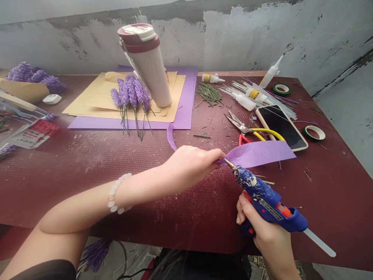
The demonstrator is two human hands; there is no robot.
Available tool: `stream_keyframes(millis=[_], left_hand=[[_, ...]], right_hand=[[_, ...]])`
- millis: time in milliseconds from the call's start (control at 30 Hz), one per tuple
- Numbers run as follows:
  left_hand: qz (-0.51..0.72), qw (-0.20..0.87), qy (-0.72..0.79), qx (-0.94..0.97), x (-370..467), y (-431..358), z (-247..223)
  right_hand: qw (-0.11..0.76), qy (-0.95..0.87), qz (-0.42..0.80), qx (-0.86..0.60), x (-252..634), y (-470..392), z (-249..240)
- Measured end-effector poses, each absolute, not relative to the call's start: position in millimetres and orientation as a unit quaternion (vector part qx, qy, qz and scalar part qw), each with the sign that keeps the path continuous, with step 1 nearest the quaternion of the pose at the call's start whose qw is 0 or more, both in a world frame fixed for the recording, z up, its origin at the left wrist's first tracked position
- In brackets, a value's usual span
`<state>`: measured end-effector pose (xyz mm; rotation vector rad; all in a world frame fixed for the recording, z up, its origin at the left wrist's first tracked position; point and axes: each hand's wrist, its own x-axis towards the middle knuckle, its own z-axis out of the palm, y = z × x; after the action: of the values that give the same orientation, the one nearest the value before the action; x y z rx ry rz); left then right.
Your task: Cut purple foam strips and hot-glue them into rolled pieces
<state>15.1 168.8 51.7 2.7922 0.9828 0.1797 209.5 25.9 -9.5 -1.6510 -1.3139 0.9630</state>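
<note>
My left hand [194, 167] pinches a strip of purple paper [259, 154] between thumb and fingers. One end of the strip spreads to the right, and a curled purple piece shows behind the hand. My right hand [266, 229] is wrapped round the handle of a blue glue gun [271, 202] with a white glue stick out of its back. The metal nozzle points up and left and meets the paper right at my left fingertips. Glue residue covers the front of the gun.
A tumbler [148, 66] and lavender stems [131, 93] stand or lie on tan paper [96, 93]. Pliers [240, 126], a phone [281, 126], green tape [314, 133], glue bottles [271, 72] and cut wires [210, 93] lie right; more lavender [35, 77] is left.
</note>
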Motion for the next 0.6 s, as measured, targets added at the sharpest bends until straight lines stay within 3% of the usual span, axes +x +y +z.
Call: stream_keyframes(millis=[600], left_hand=[[0.096, 0.142, 0.328, 0.929, 14.9, 170.0, 52.2]], right_hand=[[0.441, -0.496, 0.337, -0.667, 196.9, 30.7, -0.2]])
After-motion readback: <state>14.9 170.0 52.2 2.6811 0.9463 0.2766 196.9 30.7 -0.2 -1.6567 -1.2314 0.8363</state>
